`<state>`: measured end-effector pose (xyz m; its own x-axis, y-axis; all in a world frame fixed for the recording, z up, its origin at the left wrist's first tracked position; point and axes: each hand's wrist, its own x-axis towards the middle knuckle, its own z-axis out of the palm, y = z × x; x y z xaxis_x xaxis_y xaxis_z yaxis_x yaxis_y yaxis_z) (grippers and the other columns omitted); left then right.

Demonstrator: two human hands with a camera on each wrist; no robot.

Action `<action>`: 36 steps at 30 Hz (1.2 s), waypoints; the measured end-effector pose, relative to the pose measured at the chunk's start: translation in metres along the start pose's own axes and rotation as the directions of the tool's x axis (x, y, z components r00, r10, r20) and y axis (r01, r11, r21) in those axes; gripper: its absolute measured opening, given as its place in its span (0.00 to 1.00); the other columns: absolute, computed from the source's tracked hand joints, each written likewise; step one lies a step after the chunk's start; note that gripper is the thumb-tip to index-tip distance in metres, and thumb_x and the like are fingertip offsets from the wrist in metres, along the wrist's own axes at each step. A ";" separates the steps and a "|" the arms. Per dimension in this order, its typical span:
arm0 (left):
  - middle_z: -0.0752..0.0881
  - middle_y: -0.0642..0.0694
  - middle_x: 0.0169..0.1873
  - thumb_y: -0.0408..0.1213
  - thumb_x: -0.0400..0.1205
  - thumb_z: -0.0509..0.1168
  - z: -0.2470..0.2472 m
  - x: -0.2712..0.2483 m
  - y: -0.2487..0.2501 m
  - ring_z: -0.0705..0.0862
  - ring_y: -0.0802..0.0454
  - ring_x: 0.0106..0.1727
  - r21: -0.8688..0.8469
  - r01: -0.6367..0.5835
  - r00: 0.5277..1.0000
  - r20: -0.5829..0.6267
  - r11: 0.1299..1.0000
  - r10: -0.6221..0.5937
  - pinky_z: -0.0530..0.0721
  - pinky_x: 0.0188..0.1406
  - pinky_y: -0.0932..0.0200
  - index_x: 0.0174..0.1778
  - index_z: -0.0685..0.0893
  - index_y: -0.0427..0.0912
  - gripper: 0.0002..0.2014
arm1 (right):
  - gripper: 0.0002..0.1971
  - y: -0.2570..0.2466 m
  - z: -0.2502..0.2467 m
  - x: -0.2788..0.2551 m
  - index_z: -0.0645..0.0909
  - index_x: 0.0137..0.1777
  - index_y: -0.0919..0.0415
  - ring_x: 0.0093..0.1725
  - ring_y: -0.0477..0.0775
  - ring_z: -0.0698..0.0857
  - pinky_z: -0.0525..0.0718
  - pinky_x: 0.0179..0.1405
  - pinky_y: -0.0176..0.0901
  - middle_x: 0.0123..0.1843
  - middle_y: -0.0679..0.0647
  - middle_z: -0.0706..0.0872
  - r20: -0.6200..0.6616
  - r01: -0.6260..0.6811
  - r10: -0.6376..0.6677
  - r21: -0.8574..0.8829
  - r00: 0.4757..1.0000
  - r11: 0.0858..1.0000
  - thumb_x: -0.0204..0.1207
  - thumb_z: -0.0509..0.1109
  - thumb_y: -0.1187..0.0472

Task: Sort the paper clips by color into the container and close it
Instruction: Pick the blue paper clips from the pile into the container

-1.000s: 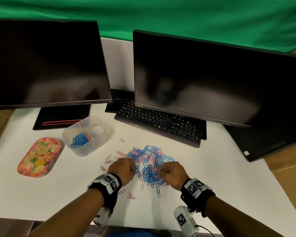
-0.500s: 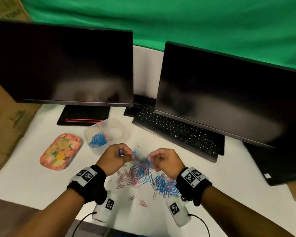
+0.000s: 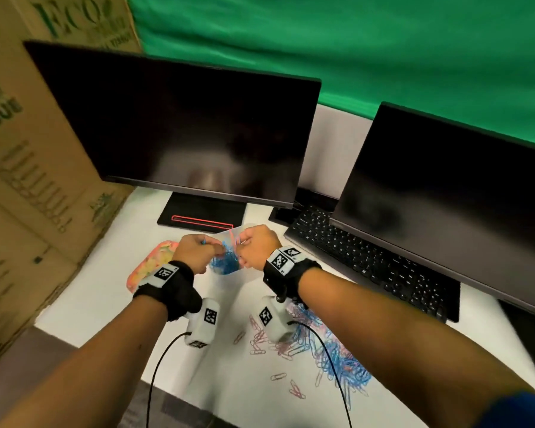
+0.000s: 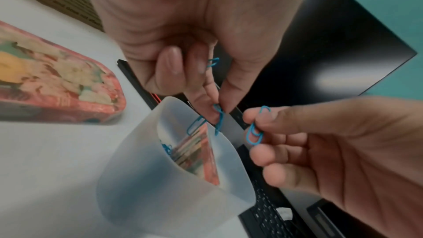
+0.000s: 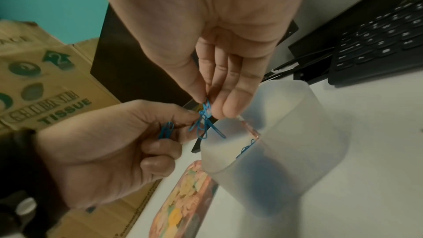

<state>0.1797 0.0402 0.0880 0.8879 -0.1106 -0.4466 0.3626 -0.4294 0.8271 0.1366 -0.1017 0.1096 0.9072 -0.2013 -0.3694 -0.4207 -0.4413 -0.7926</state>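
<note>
A translucent container (image 3: pixel 229 268) stands left of the pile and has blue clips in one compartment (image 4: pixel 165 148). My left hand (image 3: pixel 212 247) and right hand (image 3: pixel 243 245) hover close together just above its rim. In the left wrist view my left hand (image 4: pixel 217 109) pinches several blue paper clips (image 4: pixel 218 118) that dangle over the container (image 4: pixel 160 178). My right hand (image 4: pixel 254 120) pinches more blue clips (image 4: pixel 254 134). The right wrist view shows the right hand (image 5: pixel 208 104), left hand (image 5: pixel 183 120) and container (image 5: pixel 274 133). A mixed pile of blue and pink clips (image 3: pixel 328 347) lies nearer me.
The floral lid (image 3: pixel 145 268) lies flat to the left of the container. Two dark monitors (image 3: pixel 179 131) and a black keyboard (image 3: pixel 368 257) stand behind. A cardboard box (image 3: pixel 28 180) borders the white table (image 3: pixel 99 298) on the left.
Both hands rose from the clip pile with blue clips pinched and moved away to the left, now over the container. The head view turned left and down.
</note>
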 end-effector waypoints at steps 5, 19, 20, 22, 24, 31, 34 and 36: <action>0.91 0.36 0.43 0.32 0.72 0.72 0.002 0.019 -0.003 0.72 0.48 0.25 0.058 0.083 0.996 0.009 0.995 -0.083 0.71 0.23 0.62 0.43 0.88 0.34 0.07 | 0.13 -0.005 0.006 0.011 0.88 0.54 0.60 0.53 0.61 0.89 0.87 0.57 0.47 0.54 0.58 0.90 -0.056 -0.019 0.017 -0.049 0.998 0.999 0.73 0.67 0.70; 0.89 0.36 0.36 0.30 0.74 0.68 0.018 0.048 -0.005 0.89 0.40 0.38 0.309 0.084 0.996 -0.032 0.947 -0.078 0.91 0.43 0.49 0.40 0.87 0.31 0.05 | 0.12 0.108 -0.082 -0.056 0.83 0.34 0.46 0.40 0.58 0.91 0.91 0.45 0.51 0.40 0.60 0.92 -0.196 -0.159 0.162 0.031 0.967 0.987 0.73 0.69 0.66; 0.88 0.36 0.36 0.29 0.75 0.68 0.020 0.048 -0.004 0.88 0.40 0.36 0.289 0.079 0.997 -0.017 0.954 -0.077 0.91 0.42 0.50 0.41 0.86 0.31 0.04 | 0.13 0.120 -0.088 -0.064 0.83 0.34 0.46 0.40 0.58 0.91 0.91 0.45 0.49 0.41 0.61 0.92 -0.207 -0.170 0.172 0.030 0.963 0.985 0.73 0.69 0.66; 0.89 0.35 0.38 0.29 0.75 0.68 0.021 0.051 -0.004 0.89 0.40 0.37 0.267 0.082 0.997 -0.018 0.960 -0.080 0.91 0.43 0.46 0.44 0.86 0.31 0.06 | 0.13 0.144 -0.095 -0.079 0.84 0.33 0.44 0.41 0.56 0.91 0.90 0.48 0.51 0.42 0.57 0.92 -0.224 -0.181 0.181 0.020 0.958 0.983 0.73 0.70 0.64; 0.90 0.35 0.40 0.34 0.73 0.71 0.019 0.056 -0.003 0.91 0.38 0.41 0.300 0.111 0.994 -0.035 0.947 -0.105 0.91 0.46 0.42 0.49 0.86 0.33 0.11 | 0.13 0.165 -0.101 -0.090 0.85 0.31 0.39 0.46 0.58 0.90 0.88 0.53 0.55 0.45 0.52 0.92 -0.221 -0.174 0.167 -0.013 0.961 0.985 0.71 0.70 0.60; 0.85 0.41 0.55 0.39 0.75 0.69 0.045 0.019 0.007 0.85 0.39 0.53 0.639 -0.197 0.969 0.012 0.744 0.246 0.83 0.56 0.51 0.54 0.85 0.43 0.12 | 0.18 0.217 -0.120 -0.137 0.83 0.32 0.36 0.45 0.60 0.88 0.88 0.51 0.55 0.41 0.48 0.89 -0.275 -0.189 0.152 -0.111 0.949 0.976 0.72 0.64 0.64; 0.84 0.47 0.49 0.37 0.75 0.71 0.072 -0.013 0.002 0.83 0.46 0.46 0.609 -0.434 0.894 0.202 0.664 0.399 0.82 0.52 0.56 0.51 0.86 0.47 0.09 | 0.13 0.230 -0.119 -0.153 0.88 0.41 0.51 0.42 0.55 0.85 0.86 0.50 0.49 0.45 0.54 0.91 -0.272 -0.218 0.162 -0.190 0.948 0.957 0.76 0.63 0.67; 0.85 0.49 0.44 0.35 0.75 0.70 0.096 -0.032 -0.006 0.83 0.49 0.42 0.588 -0.533 0.845 0.343 0.608 0.410 0.82 0.48 0.58 0.45 0.86 0.49 0.06 | 0.11 0.236 -0.113 -0.162 0.88 0.47 0.59 0.46 0.55 0.86 0.82 0.49 0.40 0.49 0.53 0.90 -0.253 -0.221 0.154 -0.262 0.955 0.939 0.78 0.63 0.66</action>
<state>0.1221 -0.0398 0.0649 0.8020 -0.5767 -0.1558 -0.4196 -0.7294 0.5403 -0.1089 -0.2724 0.0371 0.8027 -0.4812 -0.3523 -0.5945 -0.5993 -0.5360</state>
